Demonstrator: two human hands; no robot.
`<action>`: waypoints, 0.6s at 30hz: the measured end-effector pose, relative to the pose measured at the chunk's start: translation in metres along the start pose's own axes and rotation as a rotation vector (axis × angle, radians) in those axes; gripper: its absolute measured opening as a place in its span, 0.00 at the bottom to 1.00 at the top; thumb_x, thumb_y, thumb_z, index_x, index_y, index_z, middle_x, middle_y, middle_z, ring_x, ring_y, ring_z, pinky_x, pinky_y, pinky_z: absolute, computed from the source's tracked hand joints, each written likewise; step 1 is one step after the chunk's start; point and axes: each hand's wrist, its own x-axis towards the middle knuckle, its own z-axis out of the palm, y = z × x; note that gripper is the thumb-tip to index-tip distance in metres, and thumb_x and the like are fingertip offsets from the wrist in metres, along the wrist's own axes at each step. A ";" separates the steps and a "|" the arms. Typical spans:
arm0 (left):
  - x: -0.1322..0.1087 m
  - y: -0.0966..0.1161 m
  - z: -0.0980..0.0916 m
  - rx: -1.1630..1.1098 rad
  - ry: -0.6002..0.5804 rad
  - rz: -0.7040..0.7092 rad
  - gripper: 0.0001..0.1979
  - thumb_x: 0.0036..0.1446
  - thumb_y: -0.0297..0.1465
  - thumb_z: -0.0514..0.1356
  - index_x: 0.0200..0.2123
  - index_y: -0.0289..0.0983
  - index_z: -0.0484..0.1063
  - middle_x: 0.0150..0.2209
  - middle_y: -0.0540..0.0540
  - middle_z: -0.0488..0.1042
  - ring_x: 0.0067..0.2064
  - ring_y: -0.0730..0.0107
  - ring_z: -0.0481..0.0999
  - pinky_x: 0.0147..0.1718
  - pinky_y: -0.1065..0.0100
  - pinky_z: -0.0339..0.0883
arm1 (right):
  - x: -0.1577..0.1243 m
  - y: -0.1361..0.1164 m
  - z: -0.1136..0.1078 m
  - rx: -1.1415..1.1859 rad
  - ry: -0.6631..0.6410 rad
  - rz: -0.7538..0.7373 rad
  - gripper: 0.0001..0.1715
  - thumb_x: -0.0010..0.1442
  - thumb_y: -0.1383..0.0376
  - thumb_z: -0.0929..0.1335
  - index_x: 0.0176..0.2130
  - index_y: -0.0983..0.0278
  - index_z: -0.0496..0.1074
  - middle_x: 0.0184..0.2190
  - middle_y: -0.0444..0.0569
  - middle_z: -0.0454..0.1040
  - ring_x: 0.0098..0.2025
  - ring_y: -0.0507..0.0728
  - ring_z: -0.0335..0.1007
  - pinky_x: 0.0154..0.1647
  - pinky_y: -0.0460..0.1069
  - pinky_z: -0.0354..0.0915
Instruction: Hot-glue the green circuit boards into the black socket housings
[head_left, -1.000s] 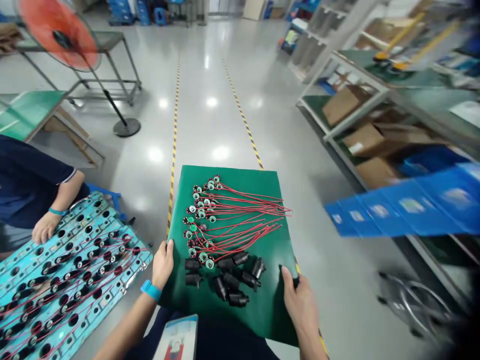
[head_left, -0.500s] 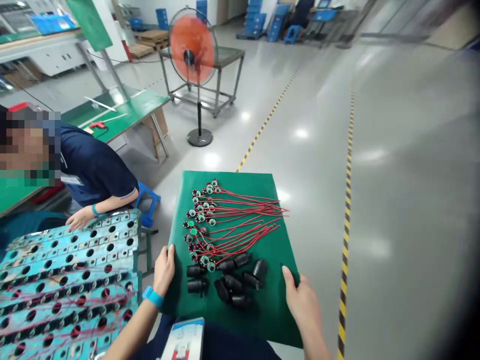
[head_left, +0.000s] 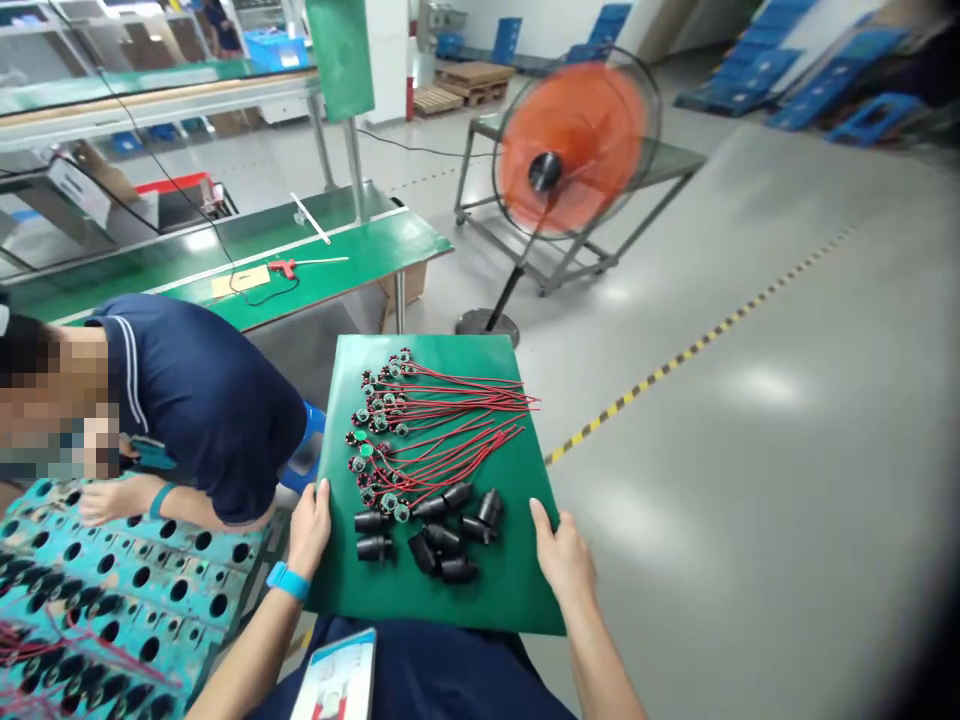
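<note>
A green board (head_left: 442, 600) lies level in front of my body. My left hand (head_left: 309, 528) grips its left edge, thumb on top, with a blue band at the wrist. At the right edge my right hand (head_left: 564, 555) holds the board the same way, fingers partly hidden below. Small round circuit parts (head_left: 388, 400) with long red wires (head_left: 472, 400) rest on the upper part, the wires pointing right. Several black plastic cylinders (head_left: 442, 540) lie loose nearer to me.
A person (head_left: 202, 400) in dark blue sits at left over a turquoise perforated fixture (head_left: 180, 590). Ahead are a green bench (head_left: 375, 240), an orange fan (head_left: 574, 145) on a stand and a metal cart (head_left: 675, 165). Striped tape (head_left: 675, 363) crosses the floor at right.
The view has turned left, so bench, fan and cart appear farther right. Both hands still hold the board, which sits slightly farther left in view. The person's head and arm have moved over the fixture.
</note>
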 end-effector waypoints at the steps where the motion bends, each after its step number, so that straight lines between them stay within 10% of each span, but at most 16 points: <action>1: 0.013 0.010 0.003 -0.015 0.025 -0.024 0.23 0.66 0.51 0.44 0.36 0.41 0.69 0.38 0.39 0.80 0.42 0.50 0.81 0.42 0.58 0.70 | 0.022 -0.022 -0.005 -0.014 -0.009 -0.034 0.42 0.68 0.42 0.55 0.63 0.70 0.65 0.58 0.67 0.73 0.60 0.73 0.70 0.59 0.61 0.65; 9: 0.145 0.083 0.016 -0.071 0.198 -0.203 0.24 0.65 0.52 0.45 0.38 0.40 0.70 0.41 0.38 0.81 0.44 0.48 0.80 0.43 0.57 0.71 | 0.181 -0.216 -0.022 -0.103 -0.066 -0.301 0.40 0.69 0.43 0.56 0.62 0.71 0.66 0.56 0.67 0.75 0.59 0.69 0.72 0.58 0.58 0.65; 18: 0.305 0.136 -0.014 -0.070 0.303 -0.350 0.24 0.66 0.50 0.45 0.38 0.40 0.70 0.38 0.39 0.80 0.41 0.50 0.79 0.39 0.58 0.69 | 0.289 -0.434 0.005 -0.150 -0.126 -0.486 0.34 0.71 0.46 0.59 0.59 0.69 0.68 0.51 0.60 0.77 0.54 0.62 0.74 0.57 0.59 0.66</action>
